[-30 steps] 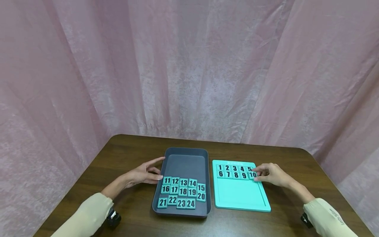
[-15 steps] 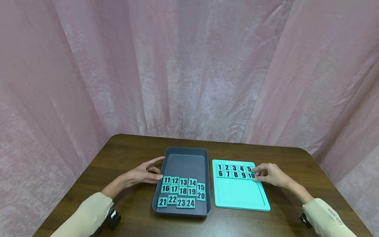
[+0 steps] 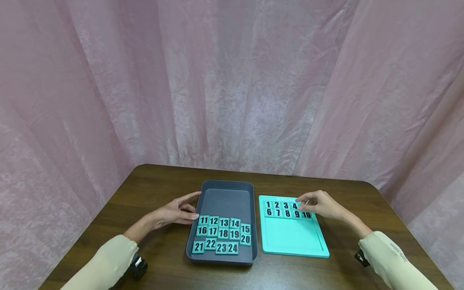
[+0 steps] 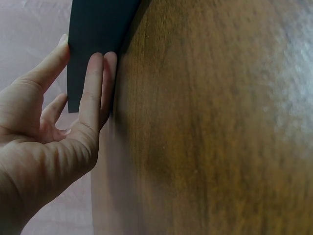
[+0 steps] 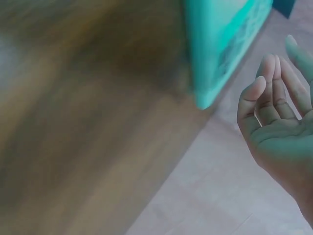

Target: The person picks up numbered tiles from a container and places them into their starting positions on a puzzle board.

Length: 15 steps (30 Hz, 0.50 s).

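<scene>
On the table [image 3: 163, 181], before the pink curtain [image 3: 232, 88]: a dark tray [image 3: 227, 201], just left of a teal board [image 3: 293, 235] and parted from it by a narrow strip of wood. Holds tiles 11 to 24 [image 3: 223, 233], numbers up, all in the near half. Runs from 11 to 14 along the farthest row, with 15 a little lower by the right wall; then from 16 to 19, with 20 right below 15; then from 21 to 24 nearest the person, with 22 set slightly farther than 21 and with 23 and 24 side by side. On the board, at its far end, two neat rows: tiles 1 to 4 [image 3: 286, 205] in the first, tiles 6 to 10 [image 3: 287, 214] in the second, with the place right of 4 mostly hidden behind fingers.

At the tray's left side, the left hand [image 3: 177, 212], fingers spread. Touches the wall without gripping; in the left wrist view, lays two fingers straight along the outer face. Over the board's far right corner, the right hand [image 3: 322, 205], thumb and fingers loosely bent, tips near one another. Looks released in the right wrist view; cannot tell whether touching a tile. On both forearms, pale sleeves [image 3: 98, 264]; at both wrists, black devices [image 3: 139, 266].
</scene>
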{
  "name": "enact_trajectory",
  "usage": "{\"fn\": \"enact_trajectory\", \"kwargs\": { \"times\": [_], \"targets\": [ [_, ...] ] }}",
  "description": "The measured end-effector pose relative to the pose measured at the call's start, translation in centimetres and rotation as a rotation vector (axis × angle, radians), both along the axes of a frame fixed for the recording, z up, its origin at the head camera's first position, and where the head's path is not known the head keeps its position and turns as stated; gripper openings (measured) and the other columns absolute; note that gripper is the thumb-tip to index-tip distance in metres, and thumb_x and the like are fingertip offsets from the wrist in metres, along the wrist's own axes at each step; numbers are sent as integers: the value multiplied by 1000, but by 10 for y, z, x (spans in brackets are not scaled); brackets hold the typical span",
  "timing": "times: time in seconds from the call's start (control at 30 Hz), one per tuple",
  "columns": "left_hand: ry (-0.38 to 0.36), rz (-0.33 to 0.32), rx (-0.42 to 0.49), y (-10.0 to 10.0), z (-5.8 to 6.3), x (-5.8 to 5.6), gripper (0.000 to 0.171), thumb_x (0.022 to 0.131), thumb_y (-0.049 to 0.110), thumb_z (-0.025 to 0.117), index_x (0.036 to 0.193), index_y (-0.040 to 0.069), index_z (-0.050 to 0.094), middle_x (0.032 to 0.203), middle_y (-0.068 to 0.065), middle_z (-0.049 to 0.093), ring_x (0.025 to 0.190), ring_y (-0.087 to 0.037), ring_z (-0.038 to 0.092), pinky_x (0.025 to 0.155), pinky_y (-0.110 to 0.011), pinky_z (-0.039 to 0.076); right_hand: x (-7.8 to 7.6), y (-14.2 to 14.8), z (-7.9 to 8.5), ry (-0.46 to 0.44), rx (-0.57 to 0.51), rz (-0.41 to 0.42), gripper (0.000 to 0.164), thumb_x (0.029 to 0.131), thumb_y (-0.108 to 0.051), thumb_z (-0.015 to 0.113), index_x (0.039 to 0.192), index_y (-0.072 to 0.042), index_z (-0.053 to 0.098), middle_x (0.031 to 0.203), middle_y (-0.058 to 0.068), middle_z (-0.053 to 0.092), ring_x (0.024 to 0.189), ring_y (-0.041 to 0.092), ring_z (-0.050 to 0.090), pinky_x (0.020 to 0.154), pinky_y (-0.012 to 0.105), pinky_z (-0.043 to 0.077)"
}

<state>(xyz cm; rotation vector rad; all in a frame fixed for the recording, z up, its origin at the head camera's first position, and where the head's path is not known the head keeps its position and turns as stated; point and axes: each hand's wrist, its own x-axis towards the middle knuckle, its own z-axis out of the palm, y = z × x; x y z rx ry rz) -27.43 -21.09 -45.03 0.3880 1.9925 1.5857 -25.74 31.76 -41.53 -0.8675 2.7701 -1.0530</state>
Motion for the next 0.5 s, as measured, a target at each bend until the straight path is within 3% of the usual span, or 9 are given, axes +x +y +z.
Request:
{"fn": "enact_trajectory", "kwargs": {
  "times": [0.23, 0.37, 0.5],
  "targets": [
    [7, -6, -2, 5, -1, -3, 95, 91, 18, 79, 165, 25, 20, 123, -20, 59, 110, -23, 67, 100, -45, 58, -20, -48, 21, -48, -28, 90, 30, 100, -14, 67, 122, 6, 69, 107, 20, 76, 86, 28, 74, 73, 39, 63],
    [1, 6, 0, 4, -3, -4, 94, 91, 17, 79, 165, 25, 21, 125, -20, 57, 109, -22, 67, 99, -44, 58, -30, -92, 31, -40, -22, 175, 29, 100, -17, 68, 121, 3, 71, 110, 18, 76, 87, 31, 74, 76, 41, 63],
    [2, 20, -10, -1, -3, -2, 94, 91, 17, 79, 165, 25, 20, 125, -20, 57, 109, -22, 66, 99, -44, 59, -40, -139, 30, -67, -25, 290, 27, 100, -17, 68, 119, 2, 72, 104, 20, 77, 85, 37, 74, 74, 45, 63]
  ]
}}
